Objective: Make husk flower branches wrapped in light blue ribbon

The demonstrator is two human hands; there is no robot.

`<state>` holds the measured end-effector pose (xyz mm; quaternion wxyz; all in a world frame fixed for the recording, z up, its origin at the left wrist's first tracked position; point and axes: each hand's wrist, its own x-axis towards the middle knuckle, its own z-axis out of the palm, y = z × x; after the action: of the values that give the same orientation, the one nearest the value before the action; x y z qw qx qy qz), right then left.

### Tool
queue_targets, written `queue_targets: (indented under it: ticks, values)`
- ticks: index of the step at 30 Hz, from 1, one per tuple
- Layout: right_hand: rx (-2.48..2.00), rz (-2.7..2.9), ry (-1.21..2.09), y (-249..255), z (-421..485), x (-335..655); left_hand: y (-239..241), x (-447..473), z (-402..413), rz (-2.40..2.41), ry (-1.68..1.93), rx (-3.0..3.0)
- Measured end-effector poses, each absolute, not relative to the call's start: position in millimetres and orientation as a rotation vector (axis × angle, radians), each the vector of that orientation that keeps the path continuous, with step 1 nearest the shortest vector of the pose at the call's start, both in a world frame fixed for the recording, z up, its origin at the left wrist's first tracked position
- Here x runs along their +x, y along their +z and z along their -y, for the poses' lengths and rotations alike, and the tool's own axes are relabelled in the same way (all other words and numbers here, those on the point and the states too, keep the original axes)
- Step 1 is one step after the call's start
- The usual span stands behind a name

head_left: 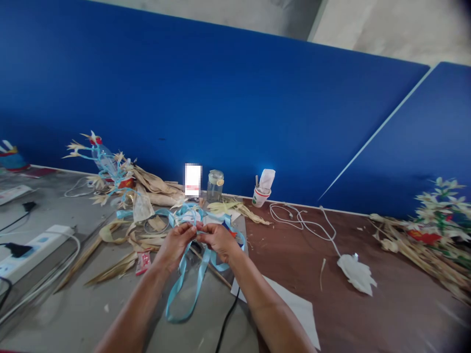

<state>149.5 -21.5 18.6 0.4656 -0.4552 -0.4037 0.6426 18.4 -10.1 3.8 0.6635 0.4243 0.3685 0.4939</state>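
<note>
Head view: your left hand (pixel 179 241) and right hand (pixel 218 240) pinch the light-blue flat ribbon (pixel 200 279), likely limp and slippery, between closed fingers, best gripped mid-strand.

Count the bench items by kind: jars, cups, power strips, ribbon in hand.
glass jar: 1
paper cup: 1
power strips: 2
blue ribbon, pinched between left hand and right hand: 1
Total: 5
</note>
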Motion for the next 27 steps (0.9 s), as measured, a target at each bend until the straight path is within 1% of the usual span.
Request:
queue_targets:
  ticks: [5, 13, 17, 21, 27]
  values:
    - [-1.182, 1.109, 1.436, 20, 22, 152, 3, 16, 7, -1.077, 1.152, 1.35]
    - [-1.289, 1.356, 1.106, 7, 14, 158, -1, 14, 3, -1.233, 1.16, 1.535]
    - [-1.35, 1.406, 1.075, 9, 14, 159, 3, 16, 5, -1.278, 1.194, 1.558]
    - [-1.345, 1.424, 1.076, 13, 15, 159, 6, 19, 7, -1.22, 1.242, 1.448]
    - [-1.276, 1.409, 1.098, 16, 17, 162, 2, 21, 7, -1.112, 1.188, 1.334]
